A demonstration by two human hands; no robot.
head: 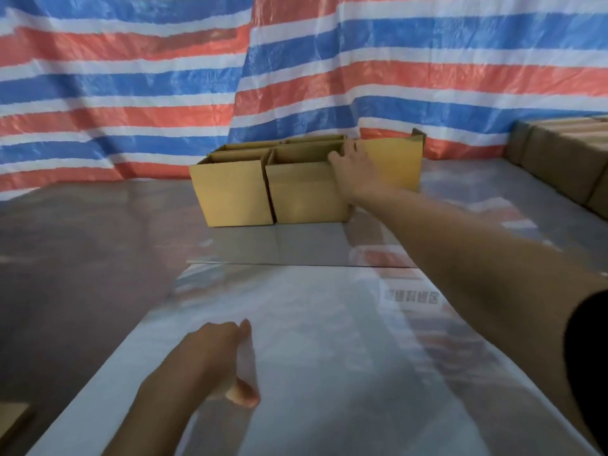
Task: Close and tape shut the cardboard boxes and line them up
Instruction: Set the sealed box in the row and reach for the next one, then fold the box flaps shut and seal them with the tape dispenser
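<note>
Several open cardboard boxes stand together at the far middle of the glossy table (98, 258). The front left box (232, 195) and the front middle box (306, 195) have their flaps up. My right hand (353, 166) reaches far out, its fingers curled over the top right edge of the middle box, in front of a third box (394, 162) to the right. My left hand (218, 353) rests near me on the table, fingers loosely curled, holding nothing. No tape is in view.
A red, white and blue striped tarp (296, 77) hangs behind the table. A stack of closed cardboard boxes (559, 156) sits at the far right edge. A pale sheet (329, 357) covers the near part of the table.
</note>
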